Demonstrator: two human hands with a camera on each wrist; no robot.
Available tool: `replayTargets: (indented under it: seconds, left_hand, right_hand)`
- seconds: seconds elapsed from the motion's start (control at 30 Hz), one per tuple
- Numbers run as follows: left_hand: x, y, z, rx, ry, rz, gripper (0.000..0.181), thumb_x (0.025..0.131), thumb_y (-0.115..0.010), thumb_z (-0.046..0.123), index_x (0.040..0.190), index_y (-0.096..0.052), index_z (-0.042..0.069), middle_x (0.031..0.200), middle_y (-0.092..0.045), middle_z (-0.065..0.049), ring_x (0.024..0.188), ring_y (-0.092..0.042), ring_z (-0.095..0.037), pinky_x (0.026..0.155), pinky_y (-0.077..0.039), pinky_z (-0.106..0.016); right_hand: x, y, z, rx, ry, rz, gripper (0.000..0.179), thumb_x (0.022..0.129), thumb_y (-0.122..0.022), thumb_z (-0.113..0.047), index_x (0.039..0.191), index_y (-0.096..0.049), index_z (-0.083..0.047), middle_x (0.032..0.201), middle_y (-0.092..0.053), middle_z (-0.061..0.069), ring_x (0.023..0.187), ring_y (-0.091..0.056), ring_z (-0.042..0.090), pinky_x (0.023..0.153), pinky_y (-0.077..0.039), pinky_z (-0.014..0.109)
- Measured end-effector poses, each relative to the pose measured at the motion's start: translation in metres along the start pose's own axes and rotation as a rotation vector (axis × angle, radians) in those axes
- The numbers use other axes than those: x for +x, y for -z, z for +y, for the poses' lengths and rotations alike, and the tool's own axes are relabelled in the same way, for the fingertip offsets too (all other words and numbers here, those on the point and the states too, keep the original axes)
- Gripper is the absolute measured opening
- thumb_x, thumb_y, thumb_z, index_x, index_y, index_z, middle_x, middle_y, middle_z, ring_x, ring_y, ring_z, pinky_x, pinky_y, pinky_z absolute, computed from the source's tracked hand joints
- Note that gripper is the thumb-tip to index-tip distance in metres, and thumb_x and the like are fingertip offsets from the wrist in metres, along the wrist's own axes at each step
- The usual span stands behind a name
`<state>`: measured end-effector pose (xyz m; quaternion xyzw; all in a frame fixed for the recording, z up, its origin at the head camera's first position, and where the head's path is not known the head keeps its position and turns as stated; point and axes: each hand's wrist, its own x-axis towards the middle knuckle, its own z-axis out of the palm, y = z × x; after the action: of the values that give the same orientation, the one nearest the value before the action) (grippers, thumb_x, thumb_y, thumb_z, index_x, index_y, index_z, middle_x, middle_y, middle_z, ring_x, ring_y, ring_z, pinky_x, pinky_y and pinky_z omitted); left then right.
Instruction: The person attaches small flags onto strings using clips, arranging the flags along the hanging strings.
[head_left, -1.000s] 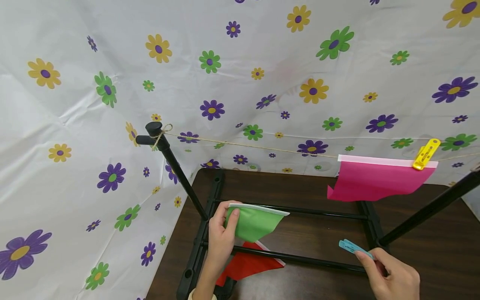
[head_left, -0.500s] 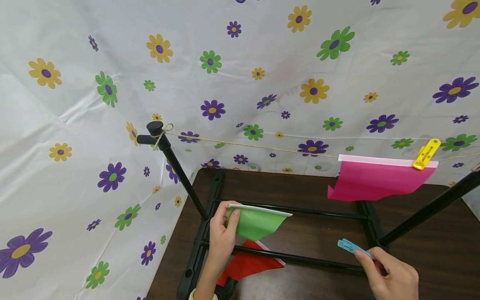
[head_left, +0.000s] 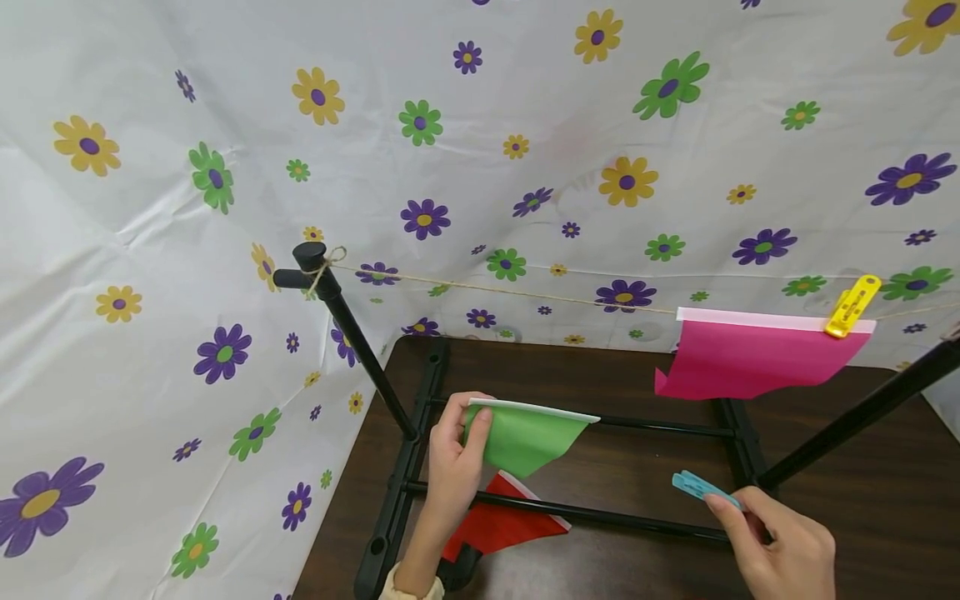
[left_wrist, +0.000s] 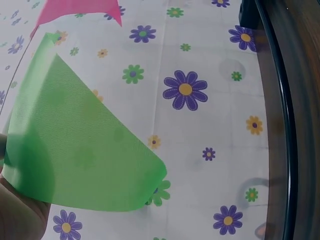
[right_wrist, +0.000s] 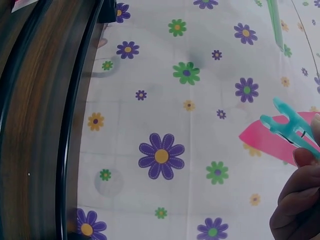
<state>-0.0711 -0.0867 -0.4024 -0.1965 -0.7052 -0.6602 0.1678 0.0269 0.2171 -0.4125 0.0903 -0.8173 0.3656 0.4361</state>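
Note:
My left hand (head_left: 459,458) pinches the left end of a green fabric flag (head_left: 531,437) with a white top edge, thumb in front. In the left wrist view the green flag (left_wrist: 82,145) hangs down from the fingers. My right hand (head_left: 783,533) holds a light blue clothespin (head_left: 699,485) between thumb and fingers. The right wrist view shows that clothespin (right_wrist: 287,120) with its tips apart. A pink flag (head_left: 761,358) hangs on a string (head_left: 495,291), with a yellow clothespin (head_left: 852,307) clipped near its right end; its left end has no clip.
Black posts (head_left: 363,354) rise on both sides of a black frame (head_left: 600,518), and the string is tied to the left one. A red flag (head_left: 502,521) lies on the dark wooden table (head_left: 622,567) under the front bar. Behind hangs a flowered sheet (head_left: 480,108).
My left hand has moved slightly up and to the right with the green flag. The right hand and blue clothespin have shifted slightly left.

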Motion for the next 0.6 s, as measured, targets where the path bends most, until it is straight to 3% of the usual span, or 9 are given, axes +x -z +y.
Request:
replayTargets:
  seconds: [0.3,0.6]
  left_hand:
    - [0.003,-0.002,0.003,-0.039,0.015,0.019,0.024,0.105,-0.054,-0.001,0.129,-0.054,-0.003,0.104,-0.071,-0.019,0.083,-0.071,-0.018,0.064,-0.062,-0.037]
    - [0.004,-0.003,0.007,-0.057,-0.005,0.005,0.025,0.105,-0.053,-0.003,0.130,-0.053,-0.002,0.103,-0.072,-0.021,0.082,-0.072,-0.018,0.063,-0.062,-0.038]
  right_hand:
    - [0.008,0.002,-0.006,-0.006,0.029,0.009,0.058,0.100,-0.061,-0.054,0.062,-0.052,-0.012,0.054,-0.031,-0.012,0.045,-0.023,-0.004,0.044,-0.014,0.013]
    - [0.014,0.005,-0.014,-0.017,0.043,0.022,0.060,0.100,-0.060,-0.056,0.061,-0.051,-0.012,0.055,-0.031,-0.011,0.046,-0.023,-0.004,0.045,-0.014,0.012]
